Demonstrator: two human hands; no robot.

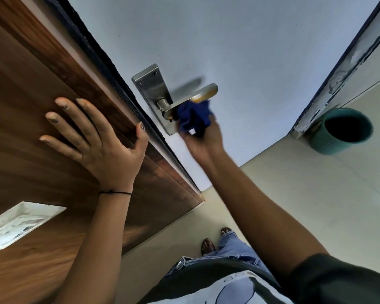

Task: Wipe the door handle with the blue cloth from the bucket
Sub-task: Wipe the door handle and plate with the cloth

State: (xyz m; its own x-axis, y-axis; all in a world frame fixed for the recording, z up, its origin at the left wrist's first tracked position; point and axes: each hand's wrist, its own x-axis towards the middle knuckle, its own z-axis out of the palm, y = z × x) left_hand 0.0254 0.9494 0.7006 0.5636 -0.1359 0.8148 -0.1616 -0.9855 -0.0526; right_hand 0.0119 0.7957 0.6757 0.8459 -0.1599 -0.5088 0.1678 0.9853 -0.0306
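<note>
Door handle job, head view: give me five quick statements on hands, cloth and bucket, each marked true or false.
1. The right hand holds the blue cloth against the door handle. True.
2. The left hand grips the handle. False: it rests flat and open on the wooden door panel, apart from the handle.
3. The teal bucket stands on the floor to the right of the door. True.
4. The cloth hangs over the bucket's rim. False: it is bunched in the right hand at the handle.
5. The handle sits on a metal backplate. True.
</note>
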